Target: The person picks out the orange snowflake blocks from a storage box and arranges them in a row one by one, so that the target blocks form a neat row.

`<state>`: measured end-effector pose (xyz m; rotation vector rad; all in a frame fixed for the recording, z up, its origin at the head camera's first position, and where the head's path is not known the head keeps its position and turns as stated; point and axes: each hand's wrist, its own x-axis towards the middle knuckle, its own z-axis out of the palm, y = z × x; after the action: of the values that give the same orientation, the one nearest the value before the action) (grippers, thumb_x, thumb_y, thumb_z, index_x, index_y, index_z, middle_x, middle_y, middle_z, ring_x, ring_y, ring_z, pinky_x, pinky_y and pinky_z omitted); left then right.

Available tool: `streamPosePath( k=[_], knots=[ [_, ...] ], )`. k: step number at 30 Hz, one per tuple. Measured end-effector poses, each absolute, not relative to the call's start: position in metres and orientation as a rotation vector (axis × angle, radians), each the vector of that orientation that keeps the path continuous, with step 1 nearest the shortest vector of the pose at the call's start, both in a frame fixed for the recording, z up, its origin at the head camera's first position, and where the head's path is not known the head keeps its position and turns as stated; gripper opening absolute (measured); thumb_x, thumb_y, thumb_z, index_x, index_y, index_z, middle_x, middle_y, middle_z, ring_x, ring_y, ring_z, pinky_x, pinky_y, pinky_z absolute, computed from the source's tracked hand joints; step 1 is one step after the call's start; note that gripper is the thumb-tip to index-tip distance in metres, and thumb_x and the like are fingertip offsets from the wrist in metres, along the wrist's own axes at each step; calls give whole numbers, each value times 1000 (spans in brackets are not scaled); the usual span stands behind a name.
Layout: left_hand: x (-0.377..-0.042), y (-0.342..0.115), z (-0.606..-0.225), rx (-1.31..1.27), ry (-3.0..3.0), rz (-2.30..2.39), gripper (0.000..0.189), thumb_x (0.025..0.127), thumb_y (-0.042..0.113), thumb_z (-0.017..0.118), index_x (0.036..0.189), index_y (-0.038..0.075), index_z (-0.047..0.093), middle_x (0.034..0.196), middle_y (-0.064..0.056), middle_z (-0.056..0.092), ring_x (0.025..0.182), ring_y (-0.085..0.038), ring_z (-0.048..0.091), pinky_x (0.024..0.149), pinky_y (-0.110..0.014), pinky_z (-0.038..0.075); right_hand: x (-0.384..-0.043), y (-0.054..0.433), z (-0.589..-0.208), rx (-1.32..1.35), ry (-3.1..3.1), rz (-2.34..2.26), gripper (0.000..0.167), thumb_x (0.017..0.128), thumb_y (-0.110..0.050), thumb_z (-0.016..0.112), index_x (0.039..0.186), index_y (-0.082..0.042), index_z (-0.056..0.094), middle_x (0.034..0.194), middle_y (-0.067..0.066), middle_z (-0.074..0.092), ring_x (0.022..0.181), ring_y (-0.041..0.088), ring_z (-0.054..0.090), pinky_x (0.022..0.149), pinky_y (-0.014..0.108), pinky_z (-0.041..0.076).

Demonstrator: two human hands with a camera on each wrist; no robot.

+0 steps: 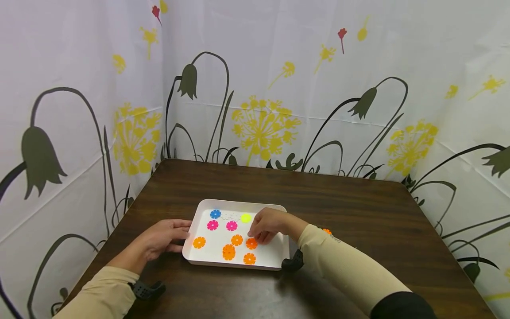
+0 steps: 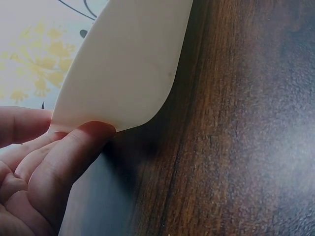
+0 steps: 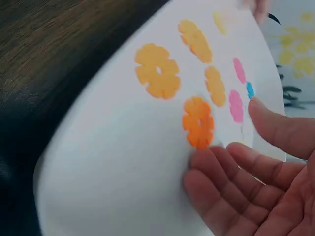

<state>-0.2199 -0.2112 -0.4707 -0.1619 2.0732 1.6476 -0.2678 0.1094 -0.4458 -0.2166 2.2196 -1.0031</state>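
A shallow white tray [image 1: 209,259] lies on the table with several notched plastic discs in it. My left hand [image 1: 165,237] touches the outside of the tray's left end, thumb and fingers spread along the wall. Over the right half of the tray is my right hand [image 1: 272,223], fingers loosely bent. Its fingertips are at the edge of an orange disc [image 3: 198,122], and nothing shows between them and the thumb. Pink discs [image 1: 232,226], a blue disc [image 1: 215,214], a yellow disc [image 1: 245,218] and pale white pieces [image 1: 229,216] lie toward the back.
Another orange disc [image 1: 326,231] is on the dark wooden table [image 1: 358,204], right of the tray and partly hidden by the right sleeve. A flower-printed curtain [image 1: 259,57] hangs behind the table and at both sides.
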Motion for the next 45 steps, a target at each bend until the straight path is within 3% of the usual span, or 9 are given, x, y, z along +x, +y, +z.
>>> streamPosePath(
  k=[9,18,23,28,34,38,45],
  knots=[
    [-221,-211,-472,-154,2064,1659,55,95,10,62,144,-5,43,137,-27,54,99,-26,68,82,-41,60,-261,87,-452,-360,2517,-452,29,75,-27,84,86,-14,61,73,3,57,58,16,53,56,23,52],
    [-223,-211,-471,-160,2065,1658,55,94,11,63,143,-4,44,136,-26,54,98,-26,68,82,-40,60,-251,81,-449,-529,2676,-131,25,75,-31,81,74,-19,59,69,-5,58,65,14,51,57,25,42],
    [-223,-211,-469,-156,2068,1653,55,94,11,63,144,-4,43,137,-26,53,99,-26,68,83,-40,60,-255,87,-444,-451,2596,-341,20,75,-16,79,78,-15,59,71,0,58,62,15,54,57,23,51],
    [-222,-211,-468,-155,2063,1647,56,94,11,63,144,-5,42,136,-26,54,99,-26,68,82,-41,60,-263,101,-439,-352,2414,-698,19,80,-6,77,83,-6,59,74,8,66,62,22,67,60,31,61],
    [-221,-211,-470,-184,2076,1635,56,94,11,64,144,-4,43,136,-26,55,97,-25,69,81,-40,60,-269,124,-435,-236,2247,-1001,21,84,-5,75,95,-3,57,80,15,72,69,27,73,62,35,62],
    [-221,-212,-470,-181,2081,1634,59,94,13,64,145,-4,41,137,-27,53,98,-25,68,82,-41,60,-270,143,-438,-195,2144,-1198,21,87,-5,72,105,-1,63,85,17,73,72,28,74,69,40,62],
    [-221,-211,-471,-170,2086,1637,57,94,12,64,145,-4,42,137,-27,53,97,-25,68,82,-41,60,-266,188,-437,-163,1949,-1518,37,93,-6,63,127,8,58,102,20,72,91,31,73,84,45,59]
  ],
)
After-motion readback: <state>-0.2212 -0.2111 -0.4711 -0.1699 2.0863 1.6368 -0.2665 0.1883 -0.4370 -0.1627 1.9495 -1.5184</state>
